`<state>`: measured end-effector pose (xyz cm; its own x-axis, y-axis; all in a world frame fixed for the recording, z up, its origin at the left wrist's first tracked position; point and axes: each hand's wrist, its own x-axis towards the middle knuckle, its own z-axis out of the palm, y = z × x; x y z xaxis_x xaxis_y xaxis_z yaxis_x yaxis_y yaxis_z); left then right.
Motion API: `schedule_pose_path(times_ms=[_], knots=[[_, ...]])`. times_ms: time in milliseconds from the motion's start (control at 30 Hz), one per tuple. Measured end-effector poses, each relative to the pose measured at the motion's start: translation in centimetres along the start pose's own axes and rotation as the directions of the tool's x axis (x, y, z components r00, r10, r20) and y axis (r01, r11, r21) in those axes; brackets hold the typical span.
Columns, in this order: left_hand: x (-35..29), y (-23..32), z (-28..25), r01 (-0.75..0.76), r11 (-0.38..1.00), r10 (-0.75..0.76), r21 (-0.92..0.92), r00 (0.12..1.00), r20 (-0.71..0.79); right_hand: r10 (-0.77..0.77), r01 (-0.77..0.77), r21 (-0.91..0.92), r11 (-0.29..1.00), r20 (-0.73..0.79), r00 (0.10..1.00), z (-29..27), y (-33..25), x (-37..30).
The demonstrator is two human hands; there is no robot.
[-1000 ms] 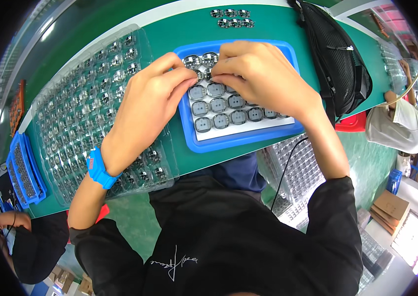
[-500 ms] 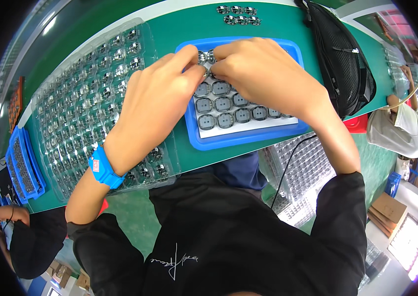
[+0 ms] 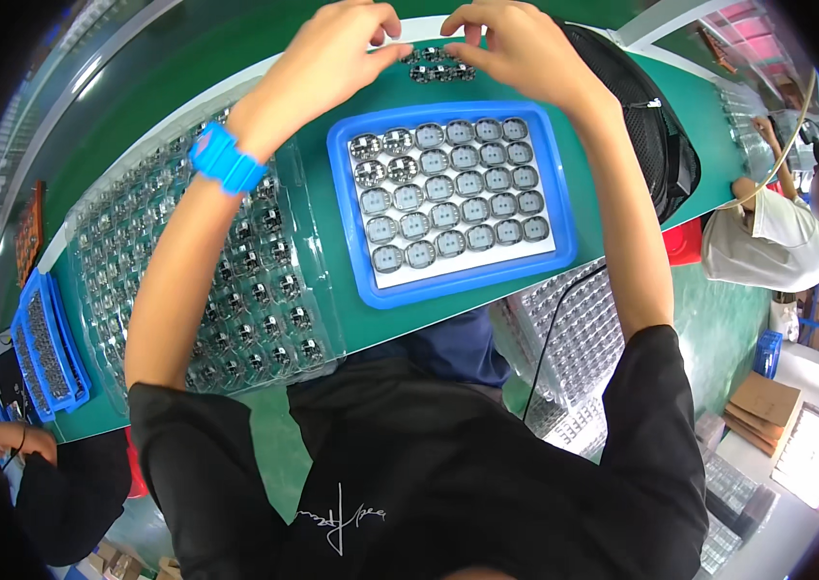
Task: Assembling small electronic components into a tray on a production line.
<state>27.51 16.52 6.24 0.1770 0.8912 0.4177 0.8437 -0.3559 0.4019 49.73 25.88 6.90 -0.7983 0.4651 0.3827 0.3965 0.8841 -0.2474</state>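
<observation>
A blue-rimmed tray (image 3: 545, 253) lies on the green bench, filled with rows of small round grey parts (image 3: 448, 198). Beyond its far edge sits a small cluster of loose round parts (image 3: 438, 66). My left hand (image 3: 342, 53), with a blue wristband (image 3: 224, 158), hovers over the left of that cluster, fingers curled down. My right hand (image 3: 516, 43) reaches over the right of the cluster, fingertips at the parts. Whether either hand holds a part cannot be told.
A large clear blister sheet of many small parts (image 3: 187, 280) lies left of the tray. A second blue tray (image 3: 42, 348) sits far left. A black bag (image 3: 656, 135) rests to the right. Other people work at the right (image 3: 777, 232) and lower left (image 3: 61, 483).
Both hands have left the blue tray and moved away from me to the loose cluster of round parts beyond its far edge. The tray's full rows are uncovered now.
</observation>
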Motion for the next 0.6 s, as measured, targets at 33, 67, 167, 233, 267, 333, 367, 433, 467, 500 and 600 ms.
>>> schedule_pose_path(times_ms=[33, 67, 167, 233, 267, 333, 367, 433, 467, 500, 600], knots=[[0.4, -0.9, 0.9, 0.003, 1.000, -0.002, -0.021, 0.999, 0.043, -0.008, 0.008, -0.006, 1.000, -0.004, 1.000, 0.3, 0.4, 0.4], [0.7, -1.8, 2.0, 0.008, 0.999, -0.003, -0.047, 0.996, 0.089, 0.008, -0.008, 0.007, 1.000, 0.045, 0.999, 0.7, 0.3, 0.9], [1.5, -3.4, 3.7, -0.037, 0.994, 0.051, -0.099, 0.988, 0.144, -0.248, 0.247, -0.021, 0.969, -0.144, 0.958, 2.5, 2.3, 0.5], [1.4, -3.4, 3.9, 0.015, 0.995, 0.001, -0.102, 0.988, 0.152, 0.053, -0.072, 0.112, 0.991, 0.163, 0.985, 2.6, 2.1, 1.7], [1.3, -2.8, 3.5, -0.013, 0.995, 0.024, -0.102, 0.993, 0.113, -0.038, 0.037, 0.012, 0.999, 0.082, 0.996, 3.3, 1.8, 2.0], [1.0, -1.9, 2.3, -0.035, 0.995, 0.042, -0.097, 0.996, 0.076, -0.012, 0.012, 0.015, 1.000, -0.003, 1.000, 2.8, 2.0, 1.2], [0.6, 1.1, -0.6, -0.016, 0.993, 0.021, -0.115, 0.999, 0.045, 0.025, -0.023, 0.020, 1.000, -0.085, 0.996, 1.7, 0.6, 0.6], [-2.5, 2.3, -2.8, -0.034, 0.994, 0.031, -0.102, 0.999, -0.030, -0.028, 0.033, 0.145, 0.989, -0.038, 0.999, -0.1, -3.0, -0.7], [-4.3, 1.8, -3.2, -0.086, 0.994, 0.080, -0.074, 0.994, -0.072, -0.067, 0.077, 0.268, 0.960, -0.046, 0.997, -0.3, -4.0, -2.0], [-5.8, 3.4, -4.6, -0.029, 0.988, 0.025, -0.154, 0.999, -0.026, -0.088, 0.100, 0.301, 0.948, -0.053, 0.995, -0.7, -5.2, -3.5], [-11.1, 6.0, -5.5, 0.080, 0.968, -0.077, -0.238, 0.997, 0.023, -0.107, 0.113, 0.374, 0.920, -0.038, 0.994, -0.6, -8.8, -6.7]])
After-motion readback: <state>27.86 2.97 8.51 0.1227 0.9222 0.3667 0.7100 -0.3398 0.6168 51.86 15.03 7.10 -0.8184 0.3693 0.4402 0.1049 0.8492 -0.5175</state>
